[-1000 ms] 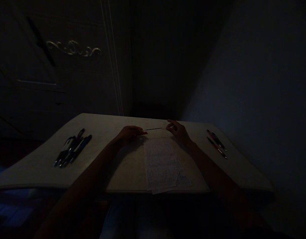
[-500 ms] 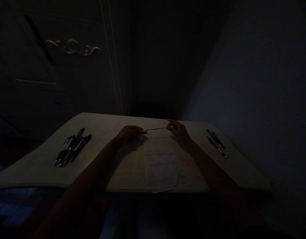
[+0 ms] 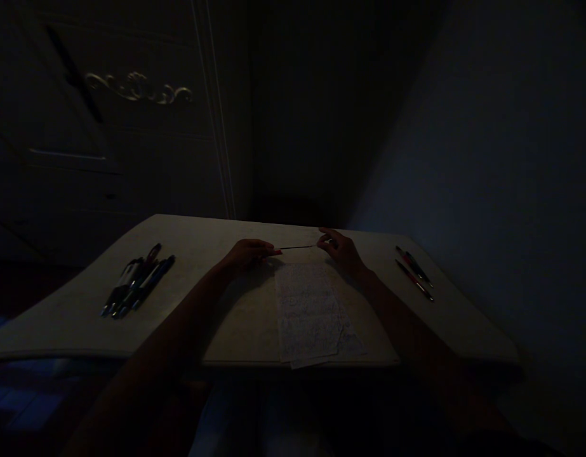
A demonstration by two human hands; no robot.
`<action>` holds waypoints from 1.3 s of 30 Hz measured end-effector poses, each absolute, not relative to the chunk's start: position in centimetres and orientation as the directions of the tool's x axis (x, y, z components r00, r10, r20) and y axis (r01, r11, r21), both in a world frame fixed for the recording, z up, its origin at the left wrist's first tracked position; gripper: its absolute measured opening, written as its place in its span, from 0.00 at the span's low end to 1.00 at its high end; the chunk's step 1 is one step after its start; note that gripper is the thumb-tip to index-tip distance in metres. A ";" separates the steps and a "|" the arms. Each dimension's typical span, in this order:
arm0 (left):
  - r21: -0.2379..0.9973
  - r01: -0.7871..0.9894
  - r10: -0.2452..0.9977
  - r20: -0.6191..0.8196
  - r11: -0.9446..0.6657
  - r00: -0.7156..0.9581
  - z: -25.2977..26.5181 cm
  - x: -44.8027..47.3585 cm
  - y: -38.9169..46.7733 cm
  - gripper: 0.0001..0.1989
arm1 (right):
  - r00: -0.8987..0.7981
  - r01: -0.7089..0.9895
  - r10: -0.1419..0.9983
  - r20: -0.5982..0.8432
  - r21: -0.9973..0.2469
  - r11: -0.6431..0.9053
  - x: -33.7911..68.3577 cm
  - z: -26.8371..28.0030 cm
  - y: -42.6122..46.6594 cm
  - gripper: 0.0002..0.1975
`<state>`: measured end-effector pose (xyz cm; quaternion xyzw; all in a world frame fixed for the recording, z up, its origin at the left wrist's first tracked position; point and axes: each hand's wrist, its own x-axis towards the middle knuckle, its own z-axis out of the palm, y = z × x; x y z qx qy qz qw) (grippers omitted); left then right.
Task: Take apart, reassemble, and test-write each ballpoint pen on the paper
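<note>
Over the far part of the table, a thin dark pen refill [image 3: 295, 247] stretches level between my two hands. My left hand [image 3: 247, 254] is closed, and a small red pen part [image 3: 277, 252] sticks out at its fingertips, right beside the refill's left end. Thumb and finger of my right hand [image 3: 340, 249] pinch the refill's other end, with another finger raised. Whether the refill sits inside the red part is too dark to tell. Below the hands lie written paper sheets [image 3: 306, 311], overlapping each other.
Several pens [image 3: 138, 279] lie bunched on the table [image 3: 245, 336] at the left. A few more pens [image 3: 415, 273] lie at the right. A cabinet with an ornate gold handle [image 3: 138, 87] stands behind on the left, a wall [image 3: 502, 158] on the right.
My right hand has shifted very slightly left with the refill's end. The left hand, the papers and the pens look the same.
</note>
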<state>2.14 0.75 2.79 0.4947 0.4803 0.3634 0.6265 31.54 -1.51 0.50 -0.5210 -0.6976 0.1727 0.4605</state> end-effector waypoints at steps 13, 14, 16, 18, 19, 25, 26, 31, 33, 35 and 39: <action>0.972 0.031 0.923 -0.232 0.234 0.308 2.7 1.9 0.8 0.04 | -0.023 0.563 0.895 0.446 -0.734 0.380 31.6 0.6 -1.5 0.24; 0.971 0.025 0.922 -0.235 0.239 0.309 2.7 1.9 0.8 0.04 | -0.022 0.562 0.895 0.446 -0.735 0.380 31.7 0.6 -1.5 0.24; 0.969 0.029 0.922 -0.242 0.245 0.302 2.8 1.9 0.8 0.03 | -0.026 0.559 0.894 0.447 -0.735 0.384 31.7 0.7 -1.5 0.24; 0.971 0.041 0.925 -0.237 0.236 0.295 2.7 1.9 0.8 0.03 | -0.033 0.555 0.893 0.449 -0.735 0.390 31.8 0.7 -1.5 0.23; 0.972 0.046 0.928 -0.234 0.230 0.291 2.7 1.9 0.9 0.03 | -0.036 0.554 0.892 0.450 -0.734 0.393 31.8 0.6 -1.5 0.23; 0.971 0.066 0.931 -0.238 0.228 0.277 2.4 2.0 1.2 0.02 | -0.030 0.540 0.887 0.461 -0.739 0.402 31.5 0.4 -1.5 0.23; 0.971 0.066 0.931 -0.240 0.230 0.277 2.4 2.0 1.2 0.02 | -0.029 0.538 0.887 0.461 -0.741 0.402 31.5 0.4 -1.5 0.24; 0.969 0.050 0.927 -0.246 0.242 0.285 2.5 2.1 1.0 0.03 | -0.060 0.530 0.890 0.453 -0.741 0.413 31.4 0.5 -1.6 0.24; 0.970 0.060 0.926 -0.241 0.234 0.292 2.4 2.0 1.1 0.05 | -0.074 0.527 0.891 0.449 -0.741 0.417 31.3 0.5 -1.7 0.24; 0.973 0.063 0.927 -0.229 0.220 0.296 2.3 2.0 1.1 0.06 | -0.091 0.524 0.892 0.442 -0.741 0.420 31.1 0.4 -1.7 0.25; 0.976 0.049 0.925 -0.218 0.213 0.310 2.5 2.1 0.9 0.05 | -0.118 0.511 0.890 0.440 -0.742 0.434 30.6 0.0 -1.7 0.26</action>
